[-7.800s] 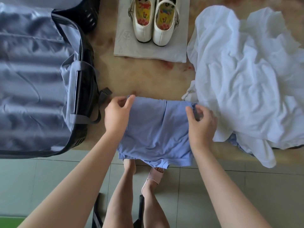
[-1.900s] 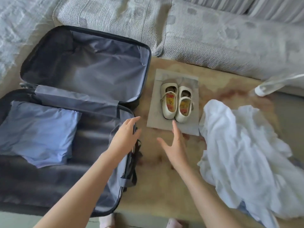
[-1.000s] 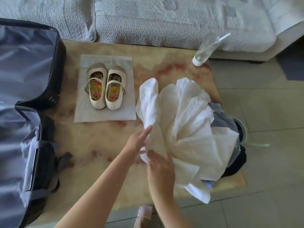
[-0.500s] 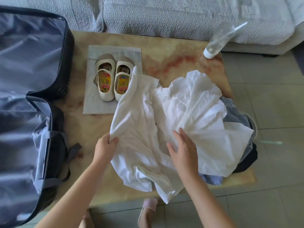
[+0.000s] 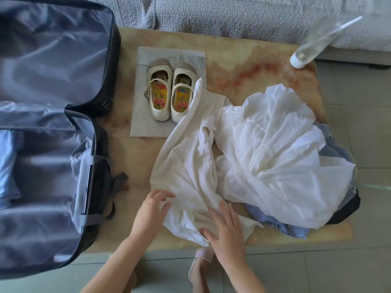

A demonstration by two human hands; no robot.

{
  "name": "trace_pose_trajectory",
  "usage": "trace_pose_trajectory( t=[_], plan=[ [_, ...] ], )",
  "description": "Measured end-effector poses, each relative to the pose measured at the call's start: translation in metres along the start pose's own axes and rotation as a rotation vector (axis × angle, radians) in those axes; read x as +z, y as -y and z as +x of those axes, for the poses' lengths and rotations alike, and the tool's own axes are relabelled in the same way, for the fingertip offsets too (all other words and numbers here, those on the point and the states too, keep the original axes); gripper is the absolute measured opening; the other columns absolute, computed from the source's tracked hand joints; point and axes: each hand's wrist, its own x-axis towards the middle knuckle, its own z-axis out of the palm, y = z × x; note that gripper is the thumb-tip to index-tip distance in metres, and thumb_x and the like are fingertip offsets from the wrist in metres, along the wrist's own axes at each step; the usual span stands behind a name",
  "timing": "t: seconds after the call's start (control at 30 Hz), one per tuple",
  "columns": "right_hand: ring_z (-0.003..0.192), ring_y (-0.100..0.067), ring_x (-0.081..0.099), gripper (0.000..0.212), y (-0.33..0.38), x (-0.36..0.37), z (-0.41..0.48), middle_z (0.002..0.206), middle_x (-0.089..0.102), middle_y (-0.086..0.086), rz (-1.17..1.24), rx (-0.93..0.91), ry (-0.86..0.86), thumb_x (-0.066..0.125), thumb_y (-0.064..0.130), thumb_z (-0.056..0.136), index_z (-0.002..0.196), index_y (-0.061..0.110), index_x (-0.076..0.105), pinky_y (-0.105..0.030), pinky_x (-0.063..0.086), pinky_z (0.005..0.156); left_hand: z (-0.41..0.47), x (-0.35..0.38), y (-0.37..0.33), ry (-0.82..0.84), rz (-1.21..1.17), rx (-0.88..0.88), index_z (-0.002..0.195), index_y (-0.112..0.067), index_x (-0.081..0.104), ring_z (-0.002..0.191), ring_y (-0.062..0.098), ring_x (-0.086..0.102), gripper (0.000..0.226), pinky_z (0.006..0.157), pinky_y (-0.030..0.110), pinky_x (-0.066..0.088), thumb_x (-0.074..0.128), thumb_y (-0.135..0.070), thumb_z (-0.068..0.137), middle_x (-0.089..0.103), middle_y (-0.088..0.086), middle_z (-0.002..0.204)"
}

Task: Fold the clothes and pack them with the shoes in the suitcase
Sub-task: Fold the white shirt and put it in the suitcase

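Early stage. One folded blue garment lies in the suitcase, left of the hands. Left hand and right hand, fingers spread, flatten a white garment; shoes beyond remain unpacked.

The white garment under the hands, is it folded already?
Not folded: the white garment lies spread and wrinkled on the table.

Probably a home living room: sofa, low table
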Motion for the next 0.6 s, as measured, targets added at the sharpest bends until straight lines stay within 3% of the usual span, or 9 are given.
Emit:
trace_pose_trajectory(
  t=[0.1, 0.17, 0.27, 0.33, 0.4, 0.5, 0.6],
  plan=[
    [0.143, -0.016, 0.017, 0.07, -0.009, -0.006, -0.007, 0.156, 0.025, 0.004, 0.045, -0.032, 0.071, 0.034, 0.078, 0.081, 0.127, 0.031, 0.057, -0.036, 0.026, 0.111, -0.015, 0.02, 0.006, 0.176, -0.04, 0.001, 0.105, -0.039, 0.06, 0.096, -0.001, 0.055, 0.036, 0.075, 0.006, 0.037, 0.066, -0.009, 0.085, 0.058, -0.016, 0.107],
    [0.142, -0.014, 0.021, 0.062, -0.015, -0.008, -0.011, 0.155, 0.027, 0.008, 0.033, -0.075, 0.102, 0.044, 0.074, 0.08, 0.123, 0.033, 0.06, -0.033, 0.026, 0.111, -0.023, 0.028, 0.007, 0.223, -0.068, -0.026, 0.103, -0.049, 0.052, 0.098, -0.003, 0.054, 0.048, 0.075, 0.006, 0.037, 0.069, -0.009, 0.081, 0.057, -0.018, 0.107],
    [0.136, -0.019, 0.034, 0.025, -0.015, -0.011, -0.012, 0.145, 0.046, 0.005, -0.012, -0.167, -0.007, 0.076, 0.035, 0.072, 0.096, 0.028, 0.072, -0.03, 0.03, 0.109, -0.03, 0.035, 0.01, 0.211, -0.124, -0.06, 0.099, -0.055, 0.049, 0.099, -0.007, 0.053, 0.058, 0.076, 0.004, 0.039, 0.07, -0.005, 0.077, 0.058, -0.02, 0.106],
    [0.116, -0.016, 0.055, 0.007, -0.004, -0.019, -0.006, 0.122, 0.065, 0.007, 0.05, -0.167, -0.119, 0.073, 0.03, 0.076, 0.079, 0.024, 0.071, -0.026, 0.039, 0.096, -0.032, 0.037, 0.012, 0.187, -0.158, -0.083, 0.099, -0.053, 0.05, 0.098, -0.01, 0.052, 0.059, 0.078, 0.003, 0.039, 0.071, -0.004, 0.076, 0.06, -0.017, 0.105],
    [0.08, -0.008, 0.065, 0.016, 0.019, -0.04, 0.007, 0.088, 0.072, 0.013, 0.197, -0.075, -0.151, 0.064, 0.036, 0.083, 0.08, 0.022, 0.071, -0.017, 0.044, 0.073, -0.032, 0.035, 0.013, 0.149, -0.205, -0.112, 0.104, -0.047, 0.053, 0.097, -0.008, 0.055, 0.054, 0.083, 0.008, 0.042, 0.074, -0.007, 0.075, 0.063, -0.016, 0.104],
    [0.053, -0.002, 0.052, 0.014, 0.049, -0.077, 0.043, 0.055, 0.057, 0.018, 0.403, 0.065, 0.003, 0.064, 0.031, 0.09, 0.077, 0.025, 0.064, -0.014, 0.034, 0.051, -0.03, 0.031, 0.005, 0.167, -0.351, -0.162, 0.113, -0.037, 0.057, 0.101, -0.002, 0.058, 0.045, 0.083, 0.015, 0.045, 0.076, -0.016, 0.078, 0.067, -0.015, 0.099],
    [0.05, -0.01, 0.045, 0.024, 0.07, -0.101, 0.08, 0.053, 0.055, 0.005, 0.462, 0.072, 0.123, 0.061, 0.027, 0.091, 0.072, 0.012, 0.06, -0.023, 0.031, 0.049, -0.029, 0.02, -0.012, 0.099, -0.598, -0.299, 0.102, -0.03, 0.068, 0.099, 0.009, 0.063, 0.014, 0.078, 0.023, 0.05, 0.058, -0.031, 0.093, 0.071, -0.013, 0.095]
  ],
)
